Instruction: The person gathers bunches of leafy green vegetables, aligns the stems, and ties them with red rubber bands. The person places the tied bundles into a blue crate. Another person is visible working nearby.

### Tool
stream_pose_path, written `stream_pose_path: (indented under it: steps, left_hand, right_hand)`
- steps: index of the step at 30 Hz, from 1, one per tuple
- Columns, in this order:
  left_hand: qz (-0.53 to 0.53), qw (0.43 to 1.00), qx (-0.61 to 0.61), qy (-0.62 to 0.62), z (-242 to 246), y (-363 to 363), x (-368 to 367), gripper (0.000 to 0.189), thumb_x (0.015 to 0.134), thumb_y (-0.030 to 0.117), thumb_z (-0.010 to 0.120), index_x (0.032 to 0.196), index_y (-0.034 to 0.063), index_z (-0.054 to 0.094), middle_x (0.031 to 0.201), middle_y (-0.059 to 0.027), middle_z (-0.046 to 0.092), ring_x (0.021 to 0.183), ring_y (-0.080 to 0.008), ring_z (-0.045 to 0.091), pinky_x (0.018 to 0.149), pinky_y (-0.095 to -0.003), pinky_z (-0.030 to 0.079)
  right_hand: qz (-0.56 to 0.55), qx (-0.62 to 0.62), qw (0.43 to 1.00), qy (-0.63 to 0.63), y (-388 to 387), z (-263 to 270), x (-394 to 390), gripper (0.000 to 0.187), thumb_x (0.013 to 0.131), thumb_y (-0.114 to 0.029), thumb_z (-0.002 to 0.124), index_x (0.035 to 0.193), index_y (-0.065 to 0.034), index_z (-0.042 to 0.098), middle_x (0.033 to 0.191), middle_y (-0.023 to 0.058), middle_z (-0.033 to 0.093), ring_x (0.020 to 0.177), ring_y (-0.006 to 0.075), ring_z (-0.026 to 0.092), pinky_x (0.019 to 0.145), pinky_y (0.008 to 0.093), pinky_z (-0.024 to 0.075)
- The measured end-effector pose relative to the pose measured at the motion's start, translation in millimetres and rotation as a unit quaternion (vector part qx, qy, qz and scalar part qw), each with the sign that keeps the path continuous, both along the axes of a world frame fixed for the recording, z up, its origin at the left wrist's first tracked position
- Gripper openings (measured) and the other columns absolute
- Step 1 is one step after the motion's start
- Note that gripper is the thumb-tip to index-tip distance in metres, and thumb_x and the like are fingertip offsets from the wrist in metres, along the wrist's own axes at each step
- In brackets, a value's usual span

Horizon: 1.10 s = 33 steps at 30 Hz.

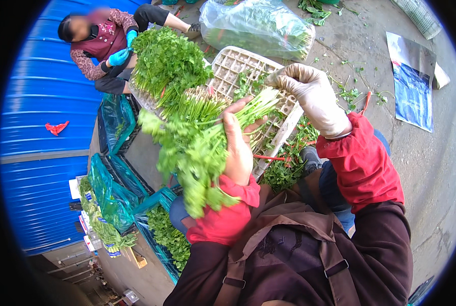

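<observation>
My left hand [237, 147], without a glove, holds a bunch of leafy green herb [197, 160], its pale stems pointing up and right and its leaves hanging blurred to the lower left. At the stem ends is my right hand [302, 90] in a whitish glove, fingers curled and pinched; whether anything is between them I cannot tell. Beneath both hands lies an upturned plastic crate [231, 70] with a grid base, bearing a large leafy pile [170, 61] and a row of cut stems [203, 101]. A red tie [268, 157] lies by its near edge.
A co-worker [101, 49] in blue gloves sits at the upper left. Beyond the crate lies a clear plastic bag of greens [258, 32]. Crates lined with teal plastic [115, 191] stand to the left, one holding greens [168, 233]. Loose sprigs [352, 93] and a blue printed sheet [413, 88] lie right.
</observation>
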<state>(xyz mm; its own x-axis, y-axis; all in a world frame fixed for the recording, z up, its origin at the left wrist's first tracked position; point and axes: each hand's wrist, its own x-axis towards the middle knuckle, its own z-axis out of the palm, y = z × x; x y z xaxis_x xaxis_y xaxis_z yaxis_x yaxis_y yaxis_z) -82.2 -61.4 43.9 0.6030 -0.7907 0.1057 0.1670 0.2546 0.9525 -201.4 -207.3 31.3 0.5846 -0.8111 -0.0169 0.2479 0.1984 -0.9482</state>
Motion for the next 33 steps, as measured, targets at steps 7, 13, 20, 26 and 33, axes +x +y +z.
stream_pose_path:
  steps: [7, 13, 20, 26, 33]
  left_hand:
    - [0.017, 0.960, -0.031, 0.279, -1.2, -1.5, 25.6, 0.039, 0.107, 0.041, 0.046, 0.125, 0.0088, 0.057, 0.118, -0.0202, 0.068, 0.107, -0.0284, 0.068, 0.088, -0.0350, 0.060]
    - [0.020, 0.954, -0.003, 0.301, -7.1, -0.7, 23.4, 0.039, 0.106, 0.042, 0.047, 0.125, 0.0084, 0.056, 0.117, -0.0198, 0.068, 0.104, -0.0286, 0.068, 0.088, -0.0356, 0.060]
    - [-0.034, 0.924, 0.008, 0.380, -17.5, 1.8, 34.9, 0.036, 0.107, 0.038, 0.048, 0.121, 0.0071, 0.058, 0.117, -0.0232, 0.067, 0.103, -0.0297, 0.069, 0.089, -0.0377, 0.060]
    - [-0.006, 0.942, 0.032, 0.333, -14.5, 4.4, 43.8, 0.037, 0.106, 0.037, 0.049, 0.122, 0.0045, 0.057, 0.117, -0.0226, 0.068, 0.103, -0.0321, 0.069, 0.088, -0.0397, 0.060]
    - [-0.139, 0.921, 0.118, 0.344, -6.3, 10.5, 50.2, 0.041, 0.104, 0.042, 0.054, 0.125, 0.0065, 0.057, 0.121, -0.0154, 0.065, 0.107, -0.0274, 0.065, 0.094, -0.0420, 0.056]
  right_hand:
    - [0.025, -0.052, 0.998, 0.007, -9.9, 2.6, -10.7, 0.022, 0.094, -0.014, 0.071, 0.111, -0.0001, 0.072, 0.097, 0.0046, 0.073, 0.089, 0.0103, 0.065, 0.082, 0.0261, 0.0518]
    - [0.067, -0.333, 0.934, 0.114, 13.0, 1.3, 0.5, 0.031, 0.076, -0.015, 0.082, 0.105, -0.0112, 0.075, 0.100, 0.0077, 0.070, 0.099, 0.0266, 0.066, 0.090, 0.0364, 0.0522]
    - [-0.080, -0.495, 0.859, 0.108, 5.0, -18.2, 5.3, 0.004, 0.080, -0.010, 0.073, 0.081, -0.0077, 0.071, 0.079, 0.0119, 0.065, 0.079, 0.0336, 0.063, 0.071, 0.0433, 0.0502]
    - [-0.100, -0.410, 0.873, 0.243, -14.4, 11.0, -12.7, 0.054, 0.082, -0.011, 0.077, 0.132, -0.0086, 0.059, 0.125, 0.0152, 0.063, 0.120, 0.0316, 0.058, 0.103, 0.0384, 0.0453]
    - [0.072, -0.645, 0.655, 0.388, 29.2, -3.9, 13.6, 0.073, 0.076, -0.012, 0.067, 0.146, -0.0165, 0.049, 0.113, 0.0146, 0.068, 0.115, 0.0315, 0.063, 0.100, 0.0517, 0.0462]
